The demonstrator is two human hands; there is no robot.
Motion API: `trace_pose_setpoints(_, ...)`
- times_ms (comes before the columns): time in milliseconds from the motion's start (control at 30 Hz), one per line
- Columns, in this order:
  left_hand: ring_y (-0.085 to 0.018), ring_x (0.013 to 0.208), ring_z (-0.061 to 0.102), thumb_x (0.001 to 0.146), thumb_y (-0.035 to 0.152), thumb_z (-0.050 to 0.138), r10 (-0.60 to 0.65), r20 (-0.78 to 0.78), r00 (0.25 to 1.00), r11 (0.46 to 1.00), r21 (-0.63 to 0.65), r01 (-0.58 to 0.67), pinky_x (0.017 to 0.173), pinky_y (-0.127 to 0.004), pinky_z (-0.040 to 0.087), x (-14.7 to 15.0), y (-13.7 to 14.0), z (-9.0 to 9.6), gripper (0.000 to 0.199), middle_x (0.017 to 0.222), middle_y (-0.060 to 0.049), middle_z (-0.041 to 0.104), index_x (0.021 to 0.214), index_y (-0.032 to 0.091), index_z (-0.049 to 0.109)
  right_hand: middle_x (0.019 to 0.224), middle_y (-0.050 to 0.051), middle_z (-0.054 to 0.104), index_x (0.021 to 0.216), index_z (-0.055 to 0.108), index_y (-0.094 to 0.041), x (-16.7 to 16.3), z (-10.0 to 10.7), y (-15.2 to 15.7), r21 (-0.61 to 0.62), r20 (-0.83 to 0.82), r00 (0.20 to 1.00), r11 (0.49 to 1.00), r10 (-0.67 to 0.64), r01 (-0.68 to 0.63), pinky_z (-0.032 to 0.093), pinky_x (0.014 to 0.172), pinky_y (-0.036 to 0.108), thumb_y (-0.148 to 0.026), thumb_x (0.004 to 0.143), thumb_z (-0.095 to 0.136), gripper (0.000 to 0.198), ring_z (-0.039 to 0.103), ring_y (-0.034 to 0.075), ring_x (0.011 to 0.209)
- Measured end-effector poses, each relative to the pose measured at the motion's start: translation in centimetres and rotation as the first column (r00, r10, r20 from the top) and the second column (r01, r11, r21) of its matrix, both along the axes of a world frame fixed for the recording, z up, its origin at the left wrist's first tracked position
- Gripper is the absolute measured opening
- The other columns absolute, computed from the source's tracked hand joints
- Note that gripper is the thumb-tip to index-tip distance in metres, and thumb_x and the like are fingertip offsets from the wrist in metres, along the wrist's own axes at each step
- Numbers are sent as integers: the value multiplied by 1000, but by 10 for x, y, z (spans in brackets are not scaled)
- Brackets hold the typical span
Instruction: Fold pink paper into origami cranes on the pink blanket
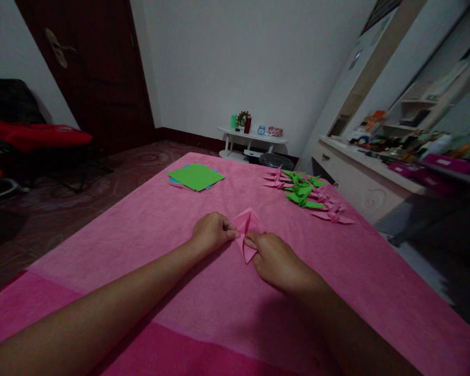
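A partly folded piece of pink origami paper [249, 221] is between my two hands, over the middle of the pink cloth. My left hand [212, 230] pinches its left side between thumb and fingers. My right hand [272, 256] grips its right side, fingers curled and pressed together. The paper has a pointed top and a pointed flap at the bottom, with a fold opening along its centre. Parts of its edges are hidden behind my fingers.
A stack of square paper [196, 176], green on top, lies at the back left of the cloth [113, 235]. Several folded green and pink paper cranes [300, 190] are grouped at the back right. Beyond are a small white table [254, 137] and a cluttered dresser [370, 180].
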State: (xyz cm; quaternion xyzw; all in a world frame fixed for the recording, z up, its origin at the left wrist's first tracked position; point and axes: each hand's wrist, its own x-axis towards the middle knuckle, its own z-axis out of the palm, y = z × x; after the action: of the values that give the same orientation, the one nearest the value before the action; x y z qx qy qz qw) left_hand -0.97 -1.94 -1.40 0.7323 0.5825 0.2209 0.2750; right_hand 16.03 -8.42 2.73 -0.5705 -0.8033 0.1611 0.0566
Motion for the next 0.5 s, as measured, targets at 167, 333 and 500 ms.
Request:
trace_pose_setpoints(167, -14, 63, 57, 67, 43, 65, -40, 3, 999, 999, -12, 40, 52, -22, 32, -1, 1, 0, 26, 71, -1, 69, 77, 21, 73, 92, 11, 67, 92, 61, -14, -1, -1, -1, 50, 64, 998, 998, 29, -32, 37, 72, 26, -6, 74, 45, 26, 60, 20, 89)
trace_pose_setpoints(333, -14, 61, 57, 68, 42, 63, -91, -6, 996, 996, -9, 90, 51, -22, 31, -3, 2, 1, 24, 68, 0, 68, 76, 21, 73, 90, 12, 67, 91, 60, -15, -1, -1, -3, 81, 96, 994, 995, 54, -62, 37, 72, 28, -8, 73, 44, 25, 61, 22, 89)
trace_pose_setpoints(500, -13, 61, 55, 69, 43, 62, -84, -34, 996, 996, 1, 84, 51, -21, 30, -3, 2, 3, 26, 68, 0, 67, 78, 21, 73, 91, 13, 67, 101, 56, -14, -5, 2, -9, 96, 123, 992, 994, 33, -45, 37, 69, 28, -6, 71, 45, 33, 61, 22, 88)
